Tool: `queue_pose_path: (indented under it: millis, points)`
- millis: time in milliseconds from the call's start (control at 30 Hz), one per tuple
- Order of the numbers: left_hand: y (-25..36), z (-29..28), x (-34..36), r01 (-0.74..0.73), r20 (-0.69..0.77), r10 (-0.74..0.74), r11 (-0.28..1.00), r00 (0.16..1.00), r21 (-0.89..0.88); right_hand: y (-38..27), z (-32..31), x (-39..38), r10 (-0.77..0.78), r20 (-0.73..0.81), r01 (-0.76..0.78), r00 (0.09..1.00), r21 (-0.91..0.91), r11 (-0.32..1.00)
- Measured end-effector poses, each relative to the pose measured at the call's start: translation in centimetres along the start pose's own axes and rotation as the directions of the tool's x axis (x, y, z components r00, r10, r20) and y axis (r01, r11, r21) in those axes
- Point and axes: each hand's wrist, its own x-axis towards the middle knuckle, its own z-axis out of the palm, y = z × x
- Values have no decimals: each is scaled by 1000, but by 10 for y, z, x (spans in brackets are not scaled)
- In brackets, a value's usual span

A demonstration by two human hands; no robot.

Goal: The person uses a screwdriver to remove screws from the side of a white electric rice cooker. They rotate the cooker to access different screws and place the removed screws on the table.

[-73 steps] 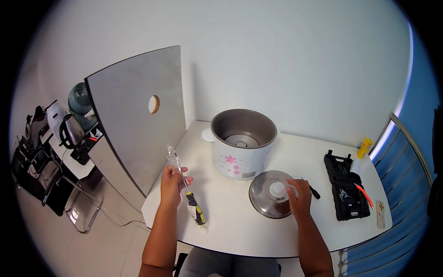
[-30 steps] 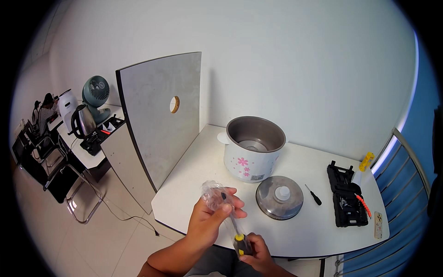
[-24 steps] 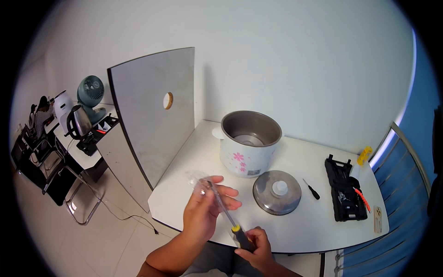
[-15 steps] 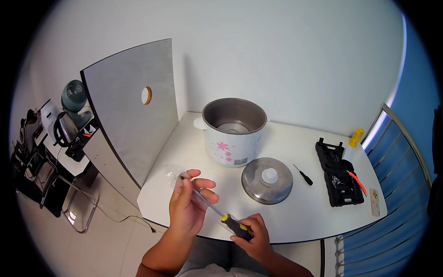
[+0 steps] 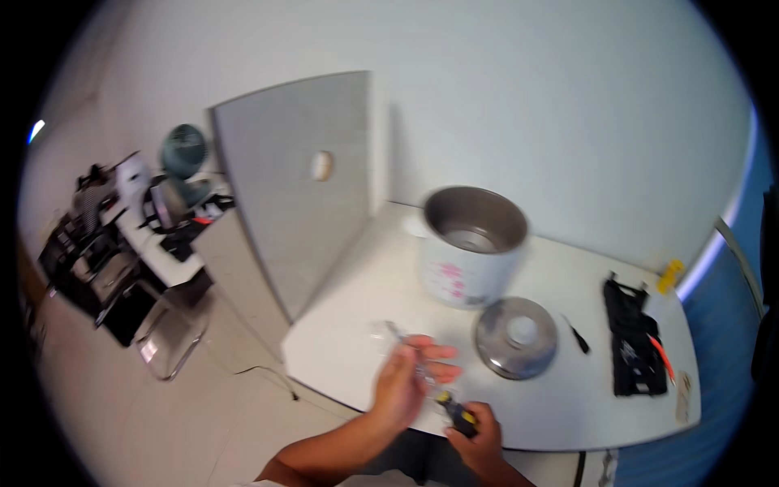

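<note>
The blurred head view shows my left hand (image 5: 398, 381) pinching the shaft end of a screwdriver (image 5: 461, 416) with its clear plastic wrapper (image 5: 381, 331), other fingers spread. My right hand (image 5: 480, 438) grips its black-and-yellow handle, lower and to the right. Beyond my hands stands a white rice cooker (image 5: 454, 276) with pink flowers and a dark open inner pot. A round metal lid (image 5: 503, 349) with a white knob lies in front of it.
The white desk (image 5: 333, 357) holds a small screwdriver (image 5: 579, 341), black tool case (image 5: 633, 364) and yellow object (image 5: 670, 275). A grey panel (image 5: 284, 211) rises at left. Beyond are a fan (image 5: 182, 148), kettle, chairs (image 5: 170, 333) and a floor cord (image 5: 264, 370). A metal rail stands at right.
My right hand left the lid and took the screwdriver's handle. Both hands came together at the front centre. Since half a second ago the scene has shifted rightward in view and blurred.
</note>
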Motion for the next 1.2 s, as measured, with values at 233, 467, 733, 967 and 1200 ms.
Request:
queue_pose_path:
  millis: [233, 467, 733, 967, 1200]
  points:
    - [-28, -19, -16, 58, 56, -51, 990, 997, -128, -4, 7, -5, 264, 100, -280, 959, 228, 932]
    - [-10, -26, -14, 66, 18, -65, 994, 998, -86, 4, -11, -12, 177, 137, -217, 975, 386, 897]
    - [9, -16, 2, -59, -69, 43, 968, 997, -243, 8, -32, -13, 39, 82, -49, 996, 130, 990]
    - [-20, 11, -14, 32, -15, -34, 994, 999, -101, 3, -49, -18, 42, 79, -47, 996, 58, 997]
    - [-69, 13, -40, 164, 60, -159, 982, 986, -90, -14, -54, -34, 207, 152, -245, 966, 298, 923]
